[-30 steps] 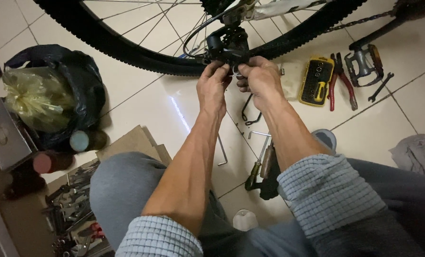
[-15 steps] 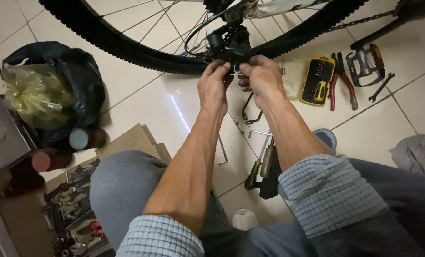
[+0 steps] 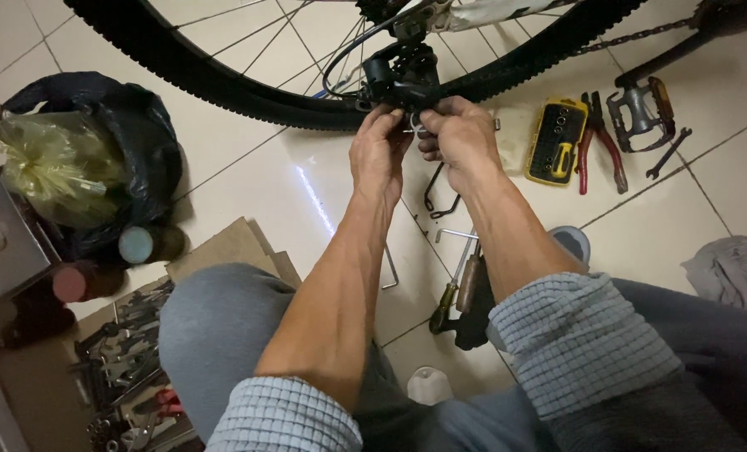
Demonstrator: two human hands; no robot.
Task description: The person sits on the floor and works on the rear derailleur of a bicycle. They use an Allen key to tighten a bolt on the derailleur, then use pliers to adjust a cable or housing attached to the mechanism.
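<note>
A bicycle wheel with a knobby black tyre [image 3: 248, 92] stands across the top of the head view on a pale tiled floor. A black rear derailleur [image 3: 399, 71] hangs by the rim. Both my hands are up against its lower end. My left hand [image 3: 378, 155] pinches at it from the left with curled fingers. My right hand [image 3: 457, 138] grips from the right, and a small metal part [image 3: 413, 124] shows between the two sets of fingertips. My knees and checked sleeves fill the bottom of the view.
A yellow bit case [image 3: 556, 130], red-handled pliers [image 3: 595, 142], a pedal [image 3: 635, 105] and a spanner [image 3: 667, 153] lie to the right. Hex keys [image 3: 440, 197] and screwdrivers [image 3: 457, 293] lie under my arms. A black bag [image 3: 97, 159], spray cans and an open toolbox [image 3: 126, 368] sit left.
The hands stay on the derailleur; only the fingers have shifted slightly. The view has drifted a little.
</note>
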